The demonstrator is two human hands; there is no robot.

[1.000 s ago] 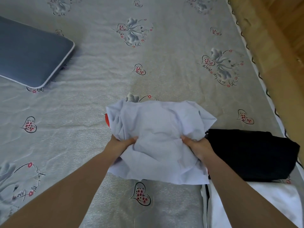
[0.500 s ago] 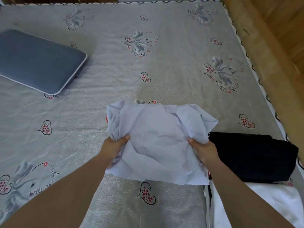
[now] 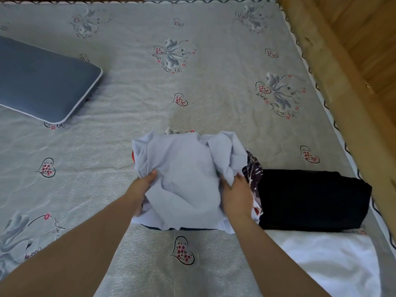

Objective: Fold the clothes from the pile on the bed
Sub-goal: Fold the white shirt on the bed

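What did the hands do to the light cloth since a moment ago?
Both hands, left hand and right hand, bunched the light cloth inward, uncovering a patterned cloth beside it. Both kept gripping. The black clothes and pillow stayed put.

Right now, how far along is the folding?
Done: a folded black garment and a white one lie at the right. In hand: both hands, left and right, grip a crumpled pale blue garment. Left: folding it, plus the patterned piece beside it.

You see one pale lavender cloth garment [image 3: 188, 181], one folded black garment [image 3: 312, 200], one folded white garment [image 3: 325, 260], one dark patterned garment [image 3: 254, 174], one blue-grey pillow [image 3: 42, 82], and your two hands.
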